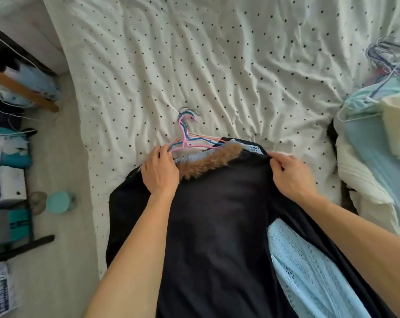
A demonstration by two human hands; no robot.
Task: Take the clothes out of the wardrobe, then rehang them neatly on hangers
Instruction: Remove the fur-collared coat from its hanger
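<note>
The dark coat (217, 214) is lying flat on the bed (217, 53), its fur collar (208, 161) pointing away from the person, and a bunch of hangers (187, 138) is sticking out just past that collar. The left hand (160, 173) is curling round the coat's left shoulder and the right hand (290, 175) is pinching the coat's right shoulder edge, so both are clamped on fabric. Looks like they're squaring the shoulders up. I'd be separating 1 hanger from the bunch first, and watching the blue lace top (309, 271) peeking out under the coat's right side so it isn't dragging along.
</note>
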